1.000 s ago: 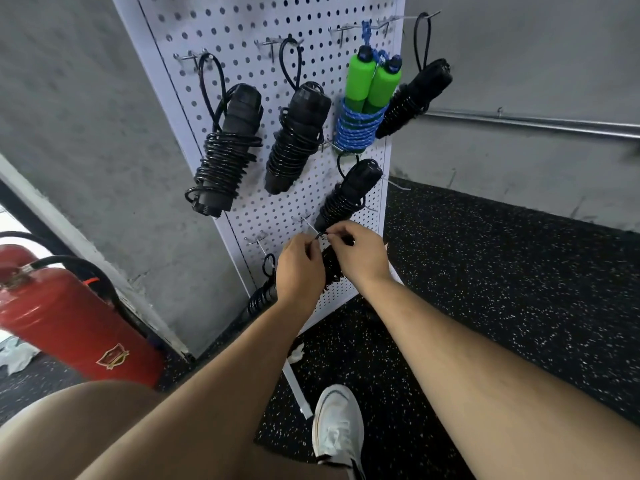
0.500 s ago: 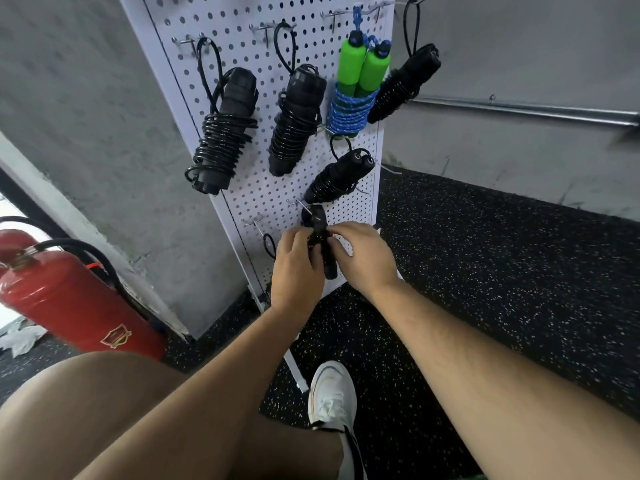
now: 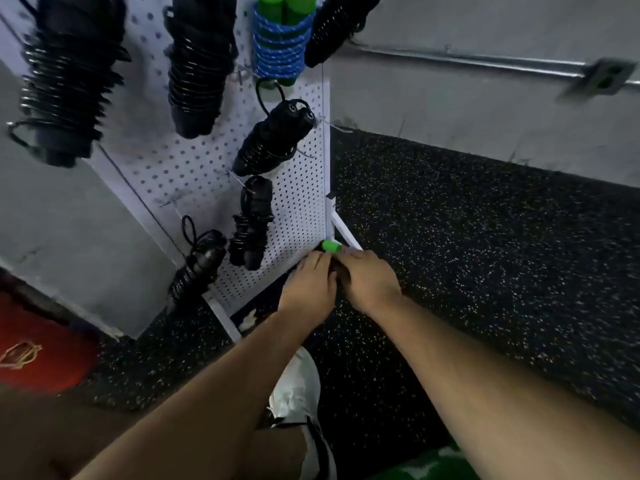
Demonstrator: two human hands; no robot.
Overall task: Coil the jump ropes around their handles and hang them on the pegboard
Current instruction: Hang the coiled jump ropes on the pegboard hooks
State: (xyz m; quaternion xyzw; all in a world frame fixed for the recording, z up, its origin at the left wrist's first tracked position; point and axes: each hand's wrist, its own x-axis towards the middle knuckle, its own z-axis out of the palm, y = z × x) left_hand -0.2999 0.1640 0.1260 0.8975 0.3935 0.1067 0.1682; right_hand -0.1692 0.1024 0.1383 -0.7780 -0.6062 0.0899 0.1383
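Head view shows both hands low at the bottom right corner of the white pegboard (image 3: pixel 298 188), just above the speckled black floor (image 3: pixel 485 254). The left hand (image 3: pixel 308 285) and the right hand (image 3: pixel 367 282) are pressed side by side. The left hand's fingers close on a green handle (image 3: pixel 330 245), whose end sticks out past the fingertips. The right hand's fingers curl down beside it, but I cannot tell if they grasp it. On the pegboard hang coiled black jump ropes (image 3: pixel 273 140) and a blue rope with green handles (image 3: pixel 280 46). A white shoe (image 3: pixel 294 393) stands below the arms.
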